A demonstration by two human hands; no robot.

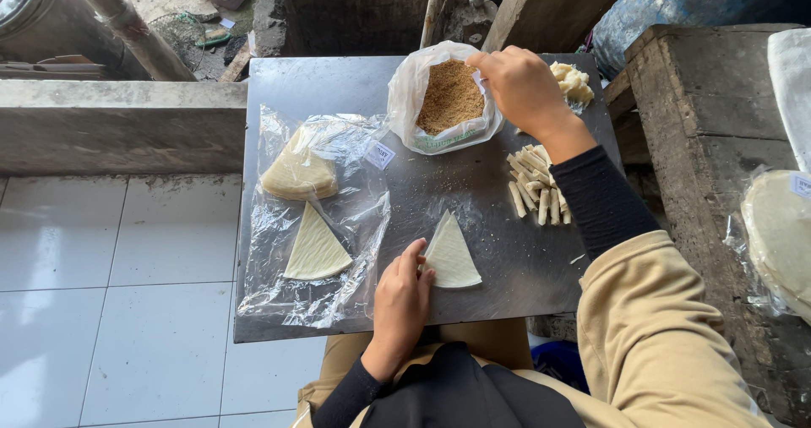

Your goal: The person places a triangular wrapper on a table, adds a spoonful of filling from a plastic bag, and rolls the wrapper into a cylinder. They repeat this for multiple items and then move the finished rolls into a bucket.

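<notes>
Pressing fingertips of left hand [400, 297] on edge of pale triangular wrapper [451, 257], flat on dark metal worktop [473, 204] near front edge; fingers loose, clamped on nothing. Right hand [521, 86] at rim of plastic bag of brown crumbs [448, 98], fingers pinched together; cannot tell what they grip. Cut pale sticks [534, 185] just beside right forearm. Left: clear plastic sheet [314, 217] carrying stacked wrappers [297, 173], single triangle [314, 249]. Pale lumps [573, 81] behind right hand.

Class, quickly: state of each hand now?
Left hand: open, fingertips on the pale triangular wrapper sheet.
Right hand: pinched at the clear plastic bag of brown crumbs.
</notes>
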